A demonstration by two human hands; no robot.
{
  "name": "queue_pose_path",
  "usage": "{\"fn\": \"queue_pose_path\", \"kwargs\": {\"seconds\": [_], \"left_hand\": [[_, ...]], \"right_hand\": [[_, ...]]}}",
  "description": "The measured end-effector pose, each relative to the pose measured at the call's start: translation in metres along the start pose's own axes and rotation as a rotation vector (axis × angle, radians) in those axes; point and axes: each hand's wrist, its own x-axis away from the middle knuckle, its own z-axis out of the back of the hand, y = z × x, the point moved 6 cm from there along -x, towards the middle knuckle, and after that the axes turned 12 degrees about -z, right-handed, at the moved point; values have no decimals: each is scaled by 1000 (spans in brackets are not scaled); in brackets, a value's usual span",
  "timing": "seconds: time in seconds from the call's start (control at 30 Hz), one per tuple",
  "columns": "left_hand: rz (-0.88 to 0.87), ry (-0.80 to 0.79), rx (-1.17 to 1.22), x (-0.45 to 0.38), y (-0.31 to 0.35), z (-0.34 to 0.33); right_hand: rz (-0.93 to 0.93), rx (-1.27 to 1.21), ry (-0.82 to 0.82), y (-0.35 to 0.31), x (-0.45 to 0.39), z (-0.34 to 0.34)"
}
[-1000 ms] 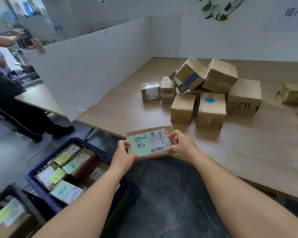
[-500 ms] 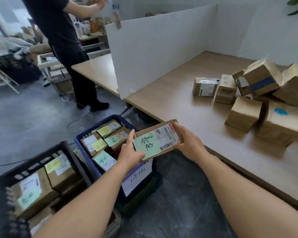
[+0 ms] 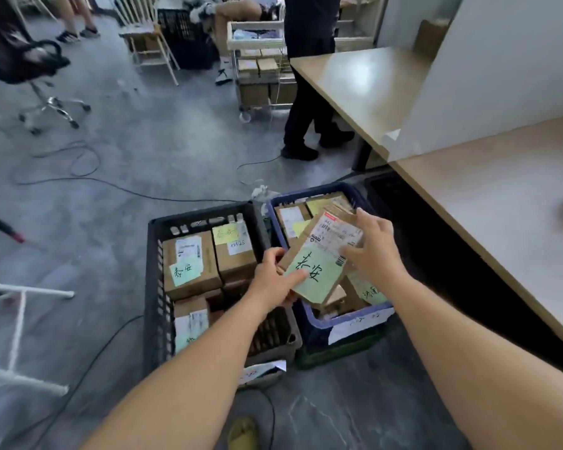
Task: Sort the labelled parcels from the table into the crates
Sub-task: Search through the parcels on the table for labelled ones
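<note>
Office chair (image 3: 30, 64), floor cables (image 3: 88, 164)

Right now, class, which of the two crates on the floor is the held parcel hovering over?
The blue crate on the right, nearest the table; the black crate stands left of it.
</note>
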Motion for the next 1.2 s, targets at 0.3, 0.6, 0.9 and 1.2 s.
{"fn": "queue_pose_path", "kwargs": {"seconds": [0.3,0.6,0.9,1.2], "left_hand": [[63,117,74,-17,-34,107],[162,103,-223,-28,-88,166],[266,36,-165,-31,-169,138],[457,-21,-274,-47,-256,97]], "right_hand": [[31,36,-316,-76,0,-141],[43,264,-456,-79,-9,-219],[-14,446,-584,-6,-20,-288],[-136,495,-694,83,-41,-343]]}}
